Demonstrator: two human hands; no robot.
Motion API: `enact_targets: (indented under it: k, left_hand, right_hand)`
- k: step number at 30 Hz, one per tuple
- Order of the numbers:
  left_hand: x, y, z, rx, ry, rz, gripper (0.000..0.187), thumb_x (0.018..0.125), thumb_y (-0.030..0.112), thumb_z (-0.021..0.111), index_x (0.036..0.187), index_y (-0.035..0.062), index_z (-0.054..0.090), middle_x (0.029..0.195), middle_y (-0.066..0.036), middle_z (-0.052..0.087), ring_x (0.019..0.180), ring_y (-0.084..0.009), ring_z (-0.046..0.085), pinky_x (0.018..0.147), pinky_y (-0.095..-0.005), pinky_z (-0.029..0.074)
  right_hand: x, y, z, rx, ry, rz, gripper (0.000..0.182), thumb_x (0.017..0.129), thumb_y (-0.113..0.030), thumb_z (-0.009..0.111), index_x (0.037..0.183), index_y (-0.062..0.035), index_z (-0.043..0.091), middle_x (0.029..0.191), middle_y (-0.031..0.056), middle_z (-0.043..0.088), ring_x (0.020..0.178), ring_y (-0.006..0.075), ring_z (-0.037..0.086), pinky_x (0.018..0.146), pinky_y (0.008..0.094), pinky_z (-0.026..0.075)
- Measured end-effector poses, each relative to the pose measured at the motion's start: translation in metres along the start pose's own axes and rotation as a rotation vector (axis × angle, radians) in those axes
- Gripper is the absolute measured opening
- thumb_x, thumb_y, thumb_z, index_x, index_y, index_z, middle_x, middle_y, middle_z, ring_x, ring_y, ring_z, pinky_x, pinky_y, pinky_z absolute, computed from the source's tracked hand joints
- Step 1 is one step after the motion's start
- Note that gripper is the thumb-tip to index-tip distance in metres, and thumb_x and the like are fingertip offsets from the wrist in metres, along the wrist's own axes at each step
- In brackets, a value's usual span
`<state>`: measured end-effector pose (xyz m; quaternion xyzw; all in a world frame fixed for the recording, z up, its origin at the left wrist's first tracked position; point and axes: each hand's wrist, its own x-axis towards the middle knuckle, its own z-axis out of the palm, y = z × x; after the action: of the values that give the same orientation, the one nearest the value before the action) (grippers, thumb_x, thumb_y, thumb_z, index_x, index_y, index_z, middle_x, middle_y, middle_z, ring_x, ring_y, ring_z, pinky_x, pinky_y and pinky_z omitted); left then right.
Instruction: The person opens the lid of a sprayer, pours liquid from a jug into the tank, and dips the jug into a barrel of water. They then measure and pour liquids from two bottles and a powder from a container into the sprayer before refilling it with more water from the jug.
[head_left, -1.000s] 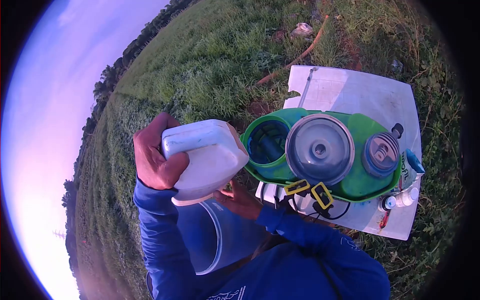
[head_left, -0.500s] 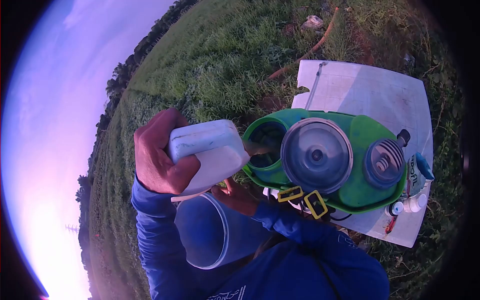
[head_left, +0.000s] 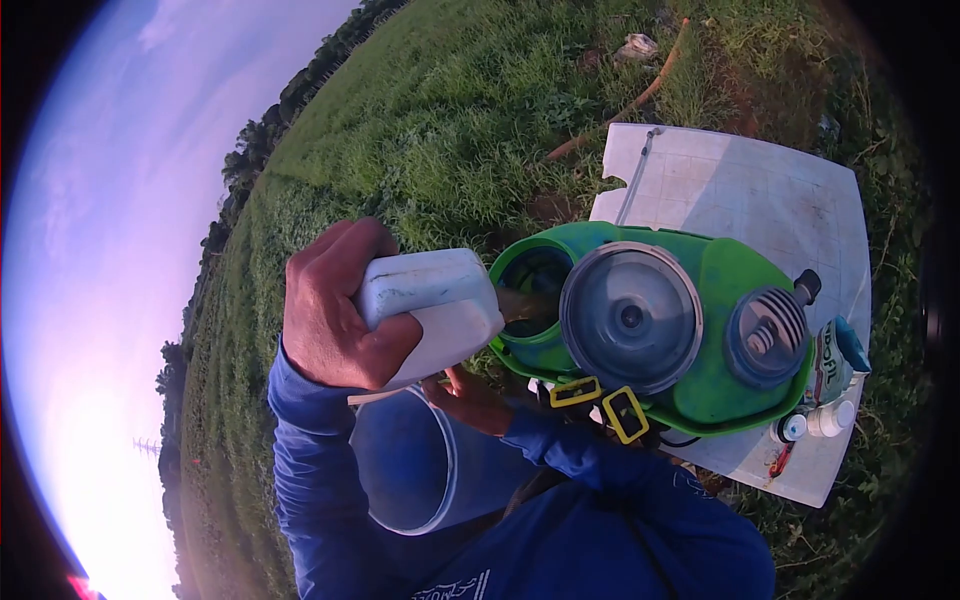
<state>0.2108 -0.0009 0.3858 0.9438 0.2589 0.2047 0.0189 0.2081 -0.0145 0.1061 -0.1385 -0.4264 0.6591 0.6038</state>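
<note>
My left hand (head_left: pixel 340 305) is closed around a white plastic jug (head_left: pixel 435 300), fingers over its top and thumb along its near side. The jug is tipped to the right, and a brownish stream (head_left: pixel 520 304) runs from it into the round opening of a green sprayer tank (head_left: pixel 720 270). Below the jug, my right hand (head_left: pixel 470 402) has bent fingers, partly hidden behind it; what they hold is hidden. Beside that hand lies the rim of a blue drum (head_left: pixel 448 460). A large round grey lid (head_left: pixel 632 315) sits next to the tank's opening.
The tank stands on a white board (head_left: pixel 760 180) amid grass. Yellow buckles (head_left: pixel 625 414) hang at its near side. To the right are a printed packet (head_left: pixel 835 360), small white-capped bottles (head_left: pixel 830 418) and a red item (head_left: pixel 780 460). A hose (head_left: pixel 640 100) lies on the grass.
The jug and my left hand have shifted slightly right, nearer the tank's opening. The stream still runs. The camera view has moved a little.
</note>
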Motion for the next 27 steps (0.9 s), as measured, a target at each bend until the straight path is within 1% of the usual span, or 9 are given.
enact_targets:
  k: [7, 9, 11, 14, 17, 23, 24, 26, 27]
  left_hand:
    - [0.003, -0.003, 0.003, -0.005, -0.009, 0.017, 0.035, 0.052, 0.02, 0.064, 0.079, -0.0007, 0.056, 0.067, -0.015, 0.051, 0.059, -0.0317, 0.052, 0.059, -0.0415, 0.046]
    - [0.005, -0.003, 0.004, 0.004, -0.02, 0.019, 0.034, 0.052, 0.019, 0.064, 0.079, -0.0006, 0.056, 0.067, -0.015, 0.051, 0.059, -0.0318, 0.053, 0.059, -0.0421, 0.046]
    - [0.007, -0.001, 0.003, 0.014, -0.03, 0.031, 0.035, 0.053, 0.02, 0.065, 0.079, -0.0006, 0.056, 0.068, -0.015, 0.052, 0.059, -0.0323, 0.053, 0.059, -0.043, 0.046]
    - [0.009, 0.0, 0.004, 0.022, -0.043, 0.035, 0.035, 0.053, 0.02, 0.065, 0.08, -0.0008, 0.057, 0.068, -0.015, 0.052, 0.059, -0.033, 0.054, 0.059, -0.0443, 0.046]
    - [0.013, 0.002, 0.005, 0.028, -0.067, 0.034, 0.036, 0.054, 0.021, 0.066, 0.081, -0.001, 0.057, 0.068, -0.016, 0.052, 0.059, -0.0335, 0.054, 0.059, -0.0451, 0.046]
    - [0.02, 0.009, 0.005, 0.058, -0.109, 0.041, 0.037, 0.054, 0.021, 0.067, 0.082, -0.0013, 0.058, 0.07, -0.016, 0.052, 0.062, -0.0347, 0.055, 0.06, -0.0461, 0.046]
    - [0.021, 0.01, 0.006, 0.059, -0.12, 0.037, 0.037, 0.054, 0.022, 0.067, 0.082, -0.0013, 0.058, 0.071, -0.016, 0.053, 0.062, -0.0349, 0.055, 0.06, -0.0462, 0.046]
    - [0.024, 0.009, 0.01, 0.067, -0.087, 0.07, 0.036, 0.05, 0.021, 0.063, 0.077, -0.0022, 0.054, 0.068, -0.014, 0.051, 0.061, -0.0287, 0.052, 0.058, -0.0401, 0.043]
    - [0.025, 0.009, 0.011, 0.07, -0.07, 0.087, 0.036, 0.048, 0.02, 0.061, 0.075, -0.0027, 0.053, 0.067, -0.013, 0.051, 0.06, -0.0255, 0.05, 0.057, -0.0371, 0.041]
  right_hand:
    - [0.003, 0.006, -0.002, -0.013, -0.023, 0.013, 0.086, 0.102, -0.044, 0.06, 0.161, -0.0082, 0.009, 0.161, 0.0209, 0.023, 0.15, 0.0311, 0.026, 0.117, 0.0551, 0.036]
    - [0.004, 0.007, -0.001, 0.003, -0.025, 0.025, 0.086, 0.102, -0.044, 0.06, 0.161, -0.0079, 0.01, 0.161, 0.0202, 0.024, 0.147, 0.0298, 0.03, 0.115, 0.0535, 0.039]
    - [0.004, 0.007, 0.0, 0.025, -0.017, 0.031, 0.085, 0.102, -0.043, 0.061, 0.161, -0.0073, 0.011, 0.16, 0.0189, 0.026, 0.14, 0.0275, 0.041, 0.109, 0.0505, 0.046]
    - [0.003, 0.004, -0.001, -0.008, -0.024, 0.072, 0.084, 0.102, -0.043, 0.061, 0.16, -0.007, 0.013, 0.156, 0.0165, 0.032, 0.117, 0.021, 0.053, 0.092, 0.0433, 0.053]
    - [0.004, 0.005, 0.003, 0.029, 0.011, 0.002, 0.081, 0.102, -0.044, 0.059, 0.159, -0.0065, 0.015, 0.15, 0.0148, 0.041, 0.097, 0.0156, 0.055, 0.08, 0.0374, 0.053]
    - [0.006, 0.005, 0.006, 0.034, 0.02, 0.017, 0.075, 0.103, -0.044, 0.057, 0.157, -0.0071, 0.02, 0.144, 0.0157, 0.046, 0.09, 0.0149, 0.056, 0.077, 0.035, 0.054]
    - [0.006, 0.002, 0.005, 0.023, -0.014, 0.045, 0.077, 0.104, -0.048, 0.054, 0.158, -0.007, 0.017, 0.148, 0.0167, 0.042, 0.105, 0.0199, 0.055, 0.087, 0.038, 0.052]
    - [0.005, -0.008, 0.002, 0.0, -0.081, 0.101, 0.082, 0.105, -0.054, 0.048, 0.161, -0.0067, 0.013, 0.156, 0.0188, 0.034, 0.134, 0.0299, 0.054, 0.107, 0.044, 0.05]
    - [0.005, -0.009, 0.002, -0.001, -0.08, 0.103, 0.081, 0.105, -0.053, 0.049, 0.16, -0.0064, 0.013, 0.156, 0.019, 0.034, 0.134, 0.0296, 0.054, 0.106, 0.0436, 0.05]
